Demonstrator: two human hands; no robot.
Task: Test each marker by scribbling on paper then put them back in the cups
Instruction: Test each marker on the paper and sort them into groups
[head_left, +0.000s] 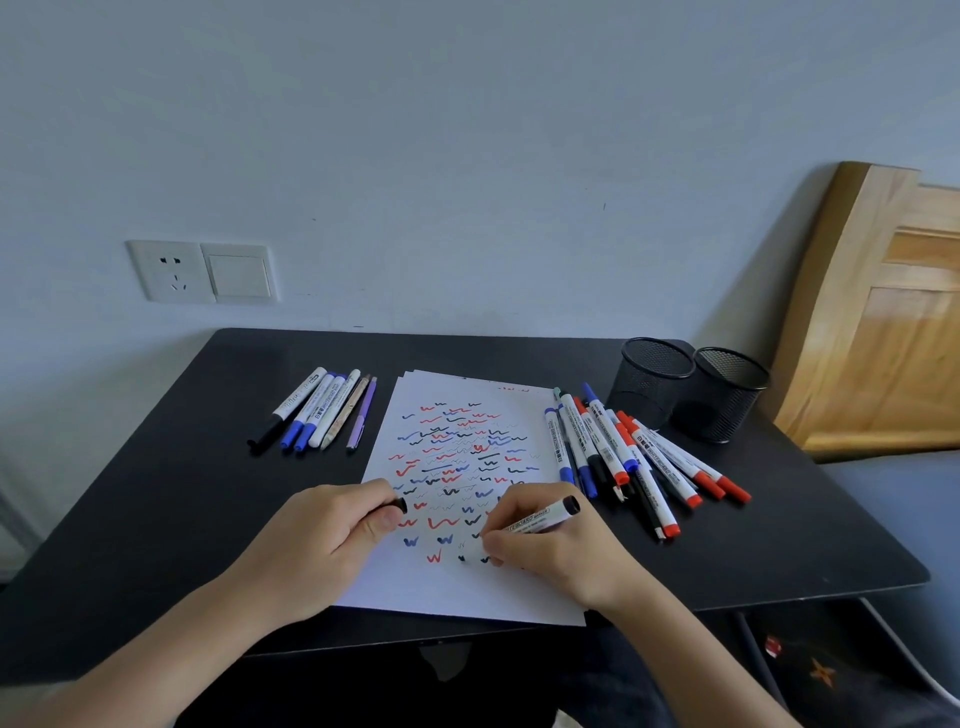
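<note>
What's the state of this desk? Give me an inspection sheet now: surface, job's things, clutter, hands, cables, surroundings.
Surface: black table, bearing everything below.
Job's things: paper covered in red, blue and black scribbles; row of pens left of it; pile of markers right of it; two mesh cups at back right, no markers sticking out.
Clutter: nothing seen.
Hands: left hand grips a black cap and rests on the paper; right hand holds a black marker, tip at the paper.
Cables: nothing seen.
Surroundings: wall socket and switch; wooden panel at right.
</note>
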